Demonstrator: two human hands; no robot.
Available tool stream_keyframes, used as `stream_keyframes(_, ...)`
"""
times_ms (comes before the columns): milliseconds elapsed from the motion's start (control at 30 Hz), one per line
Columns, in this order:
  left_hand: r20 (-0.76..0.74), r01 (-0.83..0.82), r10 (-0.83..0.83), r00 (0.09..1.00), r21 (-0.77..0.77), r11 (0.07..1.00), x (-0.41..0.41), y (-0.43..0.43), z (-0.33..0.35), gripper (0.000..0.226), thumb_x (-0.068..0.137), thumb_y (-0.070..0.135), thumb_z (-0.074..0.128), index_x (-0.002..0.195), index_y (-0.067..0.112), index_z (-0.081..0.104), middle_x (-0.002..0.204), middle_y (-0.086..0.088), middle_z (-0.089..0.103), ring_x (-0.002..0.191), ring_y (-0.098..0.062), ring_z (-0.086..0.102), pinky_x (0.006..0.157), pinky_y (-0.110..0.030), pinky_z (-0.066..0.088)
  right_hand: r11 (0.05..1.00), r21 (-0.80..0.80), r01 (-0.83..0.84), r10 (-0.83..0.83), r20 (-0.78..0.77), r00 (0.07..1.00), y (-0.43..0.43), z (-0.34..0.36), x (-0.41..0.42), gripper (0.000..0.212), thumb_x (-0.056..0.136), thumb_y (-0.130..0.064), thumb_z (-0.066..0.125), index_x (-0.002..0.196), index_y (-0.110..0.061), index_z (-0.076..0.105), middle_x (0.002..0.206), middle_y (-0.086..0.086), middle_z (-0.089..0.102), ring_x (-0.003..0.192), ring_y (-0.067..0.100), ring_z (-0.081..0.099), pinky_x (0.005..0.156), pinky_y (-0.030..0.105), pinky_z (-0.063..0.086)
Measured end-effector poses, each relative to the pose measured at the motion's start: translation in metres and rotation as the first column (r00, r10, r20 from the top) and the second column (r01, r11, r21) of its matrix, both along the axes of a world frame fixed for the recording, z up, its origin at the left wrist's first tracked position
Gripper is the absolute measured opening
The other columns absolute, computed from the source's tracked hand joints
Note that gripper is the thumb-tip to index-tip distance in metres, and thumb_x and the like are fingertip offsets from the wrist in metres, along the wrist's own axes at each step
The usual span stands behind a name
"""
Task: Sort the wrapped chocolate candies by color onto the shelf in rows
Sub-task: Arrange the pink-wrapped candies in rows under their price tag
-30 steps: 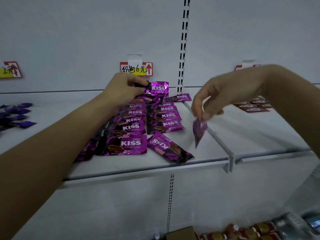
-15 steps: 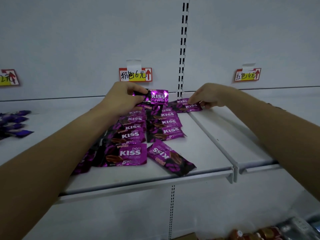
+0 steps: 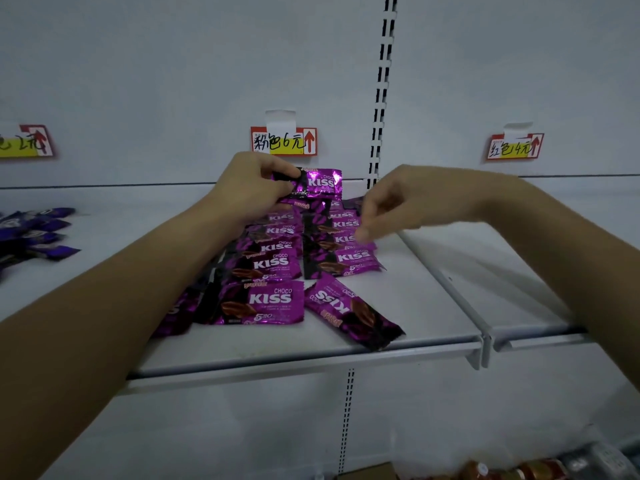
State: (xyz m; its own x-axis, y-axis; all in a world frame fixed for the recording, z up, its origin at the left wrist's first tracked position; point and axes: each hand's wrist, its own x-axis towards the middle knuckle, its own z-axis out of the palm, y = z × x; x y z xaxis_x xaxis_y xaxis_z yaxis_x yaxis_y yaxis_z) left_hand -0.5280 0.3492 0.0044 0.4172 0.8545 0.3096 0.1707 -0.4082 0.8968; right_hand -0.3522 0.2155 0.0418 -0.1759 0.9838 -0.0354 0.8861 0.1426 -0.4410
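Two rows of pink-purple KISS candy packets [image 3: 273,261] lie on the white shelf [image 3: 415,306] under a pink price tag [image 3: 284,142]. My left hand [image 3: 249,188] pinches one pink packet [image 3: 320,183] at the back of the left row, lifted off the pile. My right hand [image 3: 391,206] hovers blurred over the back of the right row [image 3: 349,261], fingers loosely bent and holding nothing. One pink packet [image 3: 349,311] lies askew near the shelf's front edge.
Blue-purple candies [image 3: 34,233] lie at the shelf's far left under a yellow tag [image 3: 24,142]. A red price tag [image 3: 514,147] hangs over the right shelf section [image 3: 502,271]. A slotted upright [image 3: 382,88] divides the back wall. Red items [image 3: 512,469] sit below.
My right hand set its pink packet down at the back of the right row, let go and now lifts away. My left hand still holds its packet.
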Motion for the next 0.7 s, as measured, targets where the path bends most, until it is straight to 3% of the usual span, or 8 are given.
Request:
stream_keyframes(133, -0.011, -0.003, 0.003, 1.000, 0.015, 1.000, 0.000, 0.000, -0.001, 0.019, 0.089, -0.003, 0.058, 0.091, 0.014, 0.066, 0.109, -0.014, 0.062, 0.083, -0.018, 0.067, 0.062, -0.018, 0.057, 0.983, -0.045, -0.176, 0.180, 0.121, 0.976, -0.017, -0.005, -0.042, 0.058, 0.060, -0.069, 0.058, 0.072, -0.013, 0.064, 0.055, -0.006, 0.052, 0.052, 0.007, 0.042, 0.054, 0.023, 0.035)
stream_keyframes(267, -0.024, -0.003, 0.003, 1.000, 0.018, 1.000, 0.000, -0.001, 0.000, 0.017, 0.089, -0.002, 0.058, 0.094, 0.012, 0.066, 0.109, -0.014, 0.063, 0.084, -0.019, 0.068, 0.061, -0.017, 0.056, 0.979, -0.094, -0.181, 0.192, 0.120, 0.974, -0.021, -0.009, -0.050, 0.054, 0.053, -0.066, 0.064, 0.076, -0.018, 0.063, 0.049, -0.013, 0.047, 0.048, 0.002, 0.041, 0.052, 0.022, 0.035)
stream_keyframes(400, -0.057, -0.019, 0.021, 0.998, 0.051, 0.999, 0.000, -0.001, -0.002, 0.017, 0.089, 0.000, 0.059, 0.095, 0.014, 0.067, 0.108, -0.013, 0.064, 0.081, -0.018, 0.067, 0.058, -0.015, 0.055, 0.978, -0.127, -0.166, 0.179, 0.101, 0.979, -0.018, -0.014, -0.045, 0.048, 0.058, -0.053, 0.078, 0.089, -0.024, 0.056, 0.066, -0.011, 0.058, 0.053, 0.001, 0.046, 0.054, 0.021, 0.040)
stream_keyframes(500, -0.081, -0.020, 0.026, 0.996, 0.073, 0.997, 0.000, 0.001, -0.002, 0.017, 0.089, 0.001, 0.060, 0.093, 0.017, 0.067, 0.106, -0.013, 0.064, 0.082, -0.019, 0.067, 0.064, -0.021, 0.057, 0.964, -0.211, -0.161, 0.168, 0.016, 0.986, -0.017, -0.009, -0.038, 0.053, 0.062, -0.039, 0.081, 0.106, -0.030, 0.053, 0.077, -0.007, 0.062, 0.053, -0.003, 0.052, 0.051, 0.012, 0.040)
stream_keyframes(567, -0.077, -0.011, 0.015, 0.997, 0.052, 0.999, -0.001, 0.001, -0.003, 0.019, 0.089, 0.001, 0.061, 0.089, 0.019, 0.066, 0.107, -0.015, 0.065, 0.084, -0.022, 0.068, 0.070, -0.028, 0.059, 0.943, -0.264, -0.202, 0.173, -0.128, 0.977, -0.019, -0.003, -0.032, 0.052, 0.064, -0.030, 0.078, 0.112, -0.030, 0.055, 0.074, -0.003, 0.060, 0.050, 0.003, 0.050, 0.047, 0.016, 0.038)
stream_keyframes(633, -0.059, 0.010, -0.009, 0.998, 0.023, 1.000, -0.001, 0.000, -0.003, 0.021, 0.088, -0.001, 0.060, 0.086, 0.018, 0.065, 0.109, -0.016, 0.064, 0.081, -0.021, 0.068, 0.067, -0.024, 0.058, 0.958, -0.199, -0.208, 0.153, -0.258, 0.954, -0.019, 0.003, -0.019, 0.030, 0.072, -0.022, 0.070, 0.101, -0.027, 0.065, 0.071, 0.005, 0.059, 0.053, 0.013, 0.049, 0.048, 0.022, 0.036)
stream_keyframes(700, -0.058, 0.023, -0.023, 0.998, 0.009, 1.000, -0.002, -0.003, -0.002, 0.020, 0.089, -0.002, 0.060, 0.088, 0.017, 0.064, 0.110, -0.015, 0.063, 0.077, -0.018, 0.067, 0.061, -0.018, 0.056, 0.993, -0.082, -0.086, 0.050, -0.368, 0.929, -0.012, 0.009, 0.002, 0.010, 0.083, -0.013, 0.063, 0.092, -0.016, 0.067, 0.069, 0.004, 0.061, 0.052, 0.013, 0.050, 0.052, 0.024, 0.038)
